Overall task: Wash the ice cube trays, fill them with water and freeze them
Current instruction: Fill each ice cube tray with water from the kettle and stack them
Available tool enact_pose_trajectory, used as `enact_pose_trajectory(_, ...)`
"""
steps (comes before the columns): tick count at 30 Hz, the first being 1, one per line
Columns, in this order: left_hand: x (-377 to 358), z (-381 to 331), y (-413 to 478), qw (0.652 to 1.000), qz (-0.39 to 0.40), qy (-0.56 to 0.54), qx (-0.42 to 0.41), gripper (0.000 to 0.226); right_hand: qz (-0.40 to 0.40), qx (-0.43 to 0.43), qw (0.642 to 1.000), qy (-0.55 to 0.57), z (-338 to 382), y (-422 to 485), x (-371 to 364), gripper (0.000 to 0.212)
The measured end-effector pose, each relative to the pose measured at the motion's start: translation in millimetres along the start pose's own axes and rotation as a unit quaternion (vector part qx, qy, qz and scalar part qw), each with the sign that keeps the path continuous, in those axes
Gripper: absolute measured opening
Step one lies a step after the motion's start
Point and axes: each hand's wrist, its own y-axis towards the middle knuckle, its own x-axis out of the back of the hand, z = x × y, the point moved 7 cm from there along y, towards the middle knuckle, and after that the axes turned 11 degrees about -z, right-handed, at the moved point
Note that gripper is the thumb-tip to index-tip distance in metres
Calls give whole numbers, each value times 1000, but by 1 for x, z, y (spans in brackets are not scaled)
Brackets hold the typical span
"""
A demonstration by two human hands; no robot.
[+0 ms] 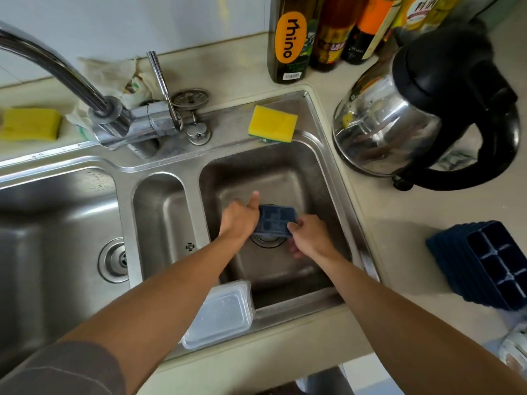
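Gripping the dark blue ice cube tray [274, 222] crosswise, cavities up, both hands.

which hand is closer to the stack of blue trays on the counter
Right. The right hand grips the ice cube tray at its end toward the stack of trays on the counter; the left hand holds the tray's opposite end, farther from the stack.

A home kitchen — a steel sink [228, 115] with three basins and a chrome tap [65, 67] sits in a pale countertop [399, 223]. A yellow sponge [272, 124] lies on its far rim, an electric kettle [413, 118] stands to the right, oil and sauce bottles [289, 41] behind it, stacked ice cube trays [484, 263] nearer
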Motion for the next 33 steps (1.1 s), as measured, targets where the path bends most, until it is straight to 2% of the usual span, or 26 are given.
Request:
enact_pose_trajectory(2, 15, -4, -9, 997, -27, -63, 23, 79, 17, -2, 999, 37, 8, -16, 12, 13)
enact_pose_trajectory(4, 27, -10, -22, 988, -27, -146, 53, 78, 34, 20, 998, 58, 22, -31, 29, 15)
enact_pose_trajectory(6, 40, -17, -39, 982, -35, -173, 63, 77, 47, 57, 995, 61, 38, -47, 46, 15)
enact_pose_trajectory(12, 76, -46, -90, 986, -51, -149, 54, 73, 68, 146, 986, 39, 79, -86, 100, 19)
enact_pose_trajectory(17, 99, -68, -116, 993, -74, -91, 14, 54, -31, 170, 985, 25, 102, -97, 149, 56)
enact_pose_trajectory(20, 109, -83, -126, 995, -75, -69, -14, 55, -31, 192, 981, 5, 119, -104, 160, 67)
enact_pose_trajectory(25, 129, -111, -144, 991, -91, -42, -89, 49, 1, 188, 980, -63, 133, -117, 155, 68)
enact_pose_trajectory(33, 146, -138, -155, 984, -78, -21, -159, 47, -66, 284, 949, -116, 154, -130, 169, 68)
